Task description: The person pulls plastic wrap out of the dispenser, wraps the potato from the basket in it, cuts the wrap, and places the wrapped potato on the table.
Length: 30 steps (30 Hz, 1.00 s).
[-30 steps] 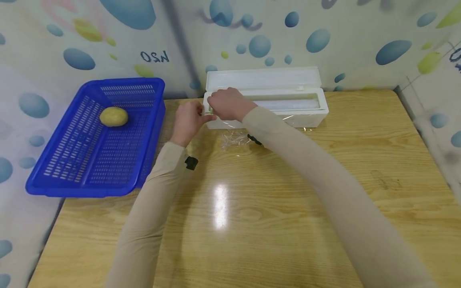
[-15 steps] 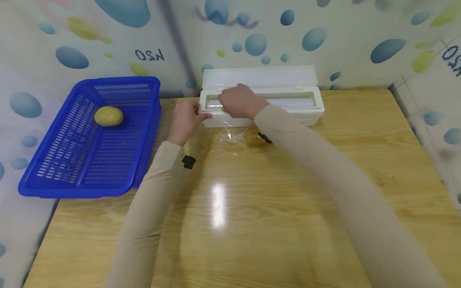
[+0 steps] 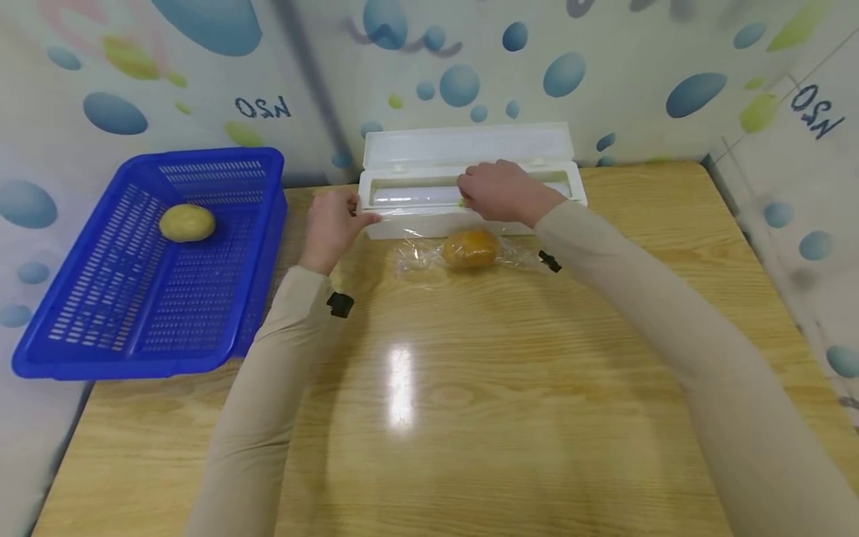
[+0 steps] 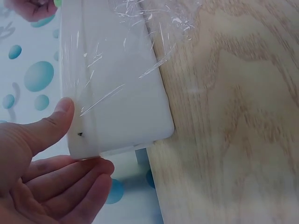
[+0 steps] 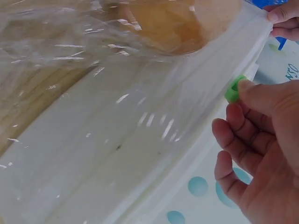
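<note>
A white cling film dispenser box (image 3: 429,224) stands with its lid (image 3: 470,145) raised and a film roll (image 3: 412,196) inside. My left hand (image 3: 327,233) holds the box's left end, thumb on the front edge and fingers at the end face. Midway to the right along the front edge, my right hand (image 3: 506,192) pinches a small green slide cutter (image 5: 235,88) between thumb and forefinger. Clear cling film (image 5: 149,116) hangs over the box front. A rounded orange-brown item (image 3: 471,250) lies in film on the table before the box; its kind is unclear.
A blue perforated basket (image 3: 265,276) stands at the left with one potato (image 3: 187,223) in it. Behind the box rises a patterned wall (image 3: 429,67). The wooden table (image 3: 483,388) stretches out in front.
My right hand has slid rightward along the box's front edge with the slide cutter, uncovering the orange-brown item and more of the roll. The left hand stays at the box's left end.
</note>
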Tool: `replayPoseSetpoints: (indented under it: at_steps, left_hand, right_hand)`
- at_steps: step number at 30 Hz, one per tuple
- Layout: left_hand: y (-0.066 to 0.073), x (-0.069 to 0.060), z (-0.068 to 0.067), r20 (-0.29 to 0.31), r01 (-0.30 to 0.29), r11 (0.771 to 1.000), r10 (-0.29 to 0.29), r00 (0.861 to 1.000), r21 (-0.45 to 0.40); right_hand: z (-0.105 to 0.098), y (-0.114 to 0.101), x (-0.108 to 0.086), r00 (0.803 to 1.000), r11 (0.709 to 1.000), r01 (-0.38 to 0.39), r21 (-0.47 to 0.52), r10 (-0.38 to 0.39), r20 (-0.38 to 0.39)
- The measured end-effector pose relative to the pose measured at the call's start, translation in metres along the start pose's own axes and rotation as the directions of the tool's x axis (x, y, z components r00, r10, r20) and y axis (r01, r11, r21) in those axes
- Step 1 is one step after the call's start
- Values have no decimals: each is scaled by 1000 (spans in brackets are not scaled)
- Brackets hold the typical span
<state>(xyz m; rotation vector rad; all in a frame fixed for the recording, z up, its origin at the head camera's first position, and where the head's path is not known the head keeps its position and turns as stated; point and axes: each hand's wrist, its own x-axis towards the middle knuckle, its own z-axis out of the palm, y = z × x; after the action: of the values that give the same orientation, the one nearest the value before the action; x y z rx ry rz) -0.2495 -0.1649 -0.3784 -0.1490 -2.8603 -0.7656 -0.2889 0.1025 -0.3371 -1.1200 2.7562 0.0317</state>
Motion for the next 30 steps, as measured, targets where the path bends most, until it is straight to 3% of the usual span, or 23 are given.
replayPoseSetpoints:
  at_steps: [8,20,30]
  left_hand:
    - [-2,-1,0,3,-1,1000,1,1000,5]
    - [3,-1,2,34,12,1000,-12,999,6]
    - [11,4,6,58,-16,997,12,998,78]
  right_hand:
    - [1,3,-4,1000,999,23,-41,-23,3]
    - [2,11,-11,999,999,34,-4,-34,-9]
    - [9,20,-20,997,999,38,30,-36,-67]
